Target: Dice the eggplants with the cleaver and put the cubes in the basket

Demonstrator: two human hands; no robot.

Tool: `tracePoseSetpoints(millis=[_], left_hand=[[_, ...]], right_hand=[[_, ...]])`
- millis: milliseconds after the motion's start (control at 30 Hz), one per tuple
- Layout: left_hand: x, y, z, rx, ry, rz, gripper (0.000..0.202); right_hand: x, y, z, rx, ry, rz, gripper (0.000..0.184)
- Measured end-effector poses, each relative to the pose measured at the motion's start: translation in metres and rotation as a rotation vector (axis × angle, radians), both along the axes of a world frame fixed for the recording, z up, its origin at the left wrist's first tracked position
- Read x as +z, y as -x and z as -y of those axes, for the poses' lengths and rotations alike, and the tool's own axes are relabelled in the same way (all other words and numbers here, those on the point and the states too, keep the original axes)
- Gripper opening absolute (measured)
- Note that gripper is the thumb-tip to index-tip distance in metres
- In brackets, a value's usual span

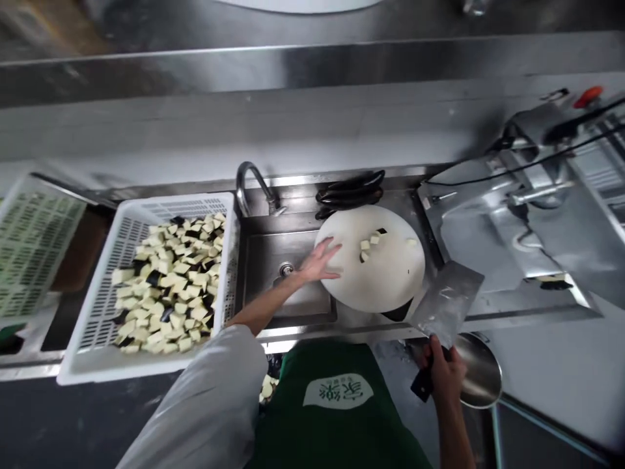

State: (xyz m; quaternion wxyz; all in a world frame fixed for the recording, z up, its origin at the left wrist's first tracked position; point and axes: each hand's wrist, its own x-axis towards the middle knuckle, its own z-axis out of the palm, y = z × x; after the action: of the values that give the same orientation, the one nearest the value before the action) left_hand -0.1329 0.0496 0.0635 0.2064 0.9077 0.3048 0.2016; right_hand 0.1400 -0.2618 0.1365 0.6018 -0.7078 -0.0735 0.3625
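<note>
My left hand [319, 262] reaches out with fingers spread, resting on the left edge of a round white cutting board [385, 273] that sits over the sink's right side. A few eggplant cubes [370, 245] lie on the board's upper part. My right hand [442, 371] is closed round the dark handle of a broad cleaver [448, 303], whose blade lies off the board's lower right edge. Whole dark eggplants [350, 191] lie behind the board.
A white slotted crate [97, 306] full of cut eggplant pieces sits left of the steel sink [273, 273] and its faucet [251, 182]. A green crate [29, 241] stands at far left. A metal machine [532, 189] fills the right; a steel bowl [481, 371] sits near my right hand.
</note>
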Motion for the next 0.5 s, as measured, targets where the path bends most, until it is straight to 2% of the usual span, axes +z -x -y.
tracePoseSetpoints(millis=[100, 200, 267, 367, 433, 500], left_hand=[[-0.019, -0.085, -0.016, -0.114, 0.015, -0.131, 0.124], [-0.02, -0.156, -0.044, -0.191, -0.006, -0.199, 0.123], [-0.017, -0.201, -0.058, -0.237, -0.025, -0.232, 0.113], [-0.013, -0.262, -0.066, -0.301, -0.052, -0.314, 0.091], [-0.011, -0.289, -0.069, -0.361, -0.066, -0.378, 0.073], [-0.009, -0.297, -0.075, -0.413, -0.08, -0.399, 0.056]], right_hand=[[-0.006, -0.016, 0.016, -0.053, 0.037, -0.03, 0.063], [-0.013, -0.031, 0.034, -0.061, 0.084, -0.047, 0.062], [-0.019, -0.041, 0.045, -0.075, 0.117, -0.063, 0.062], [-0.026, -0.054, 0.057, -0.118, 0.141, -0.104, 0.063], [-0.029, -0.064, 0.062, -0.139, 0.146, -0.124, 0.063], [-0.032, -0.073, 0.065, -0.148, 0.158, -0.129, 0.061]])
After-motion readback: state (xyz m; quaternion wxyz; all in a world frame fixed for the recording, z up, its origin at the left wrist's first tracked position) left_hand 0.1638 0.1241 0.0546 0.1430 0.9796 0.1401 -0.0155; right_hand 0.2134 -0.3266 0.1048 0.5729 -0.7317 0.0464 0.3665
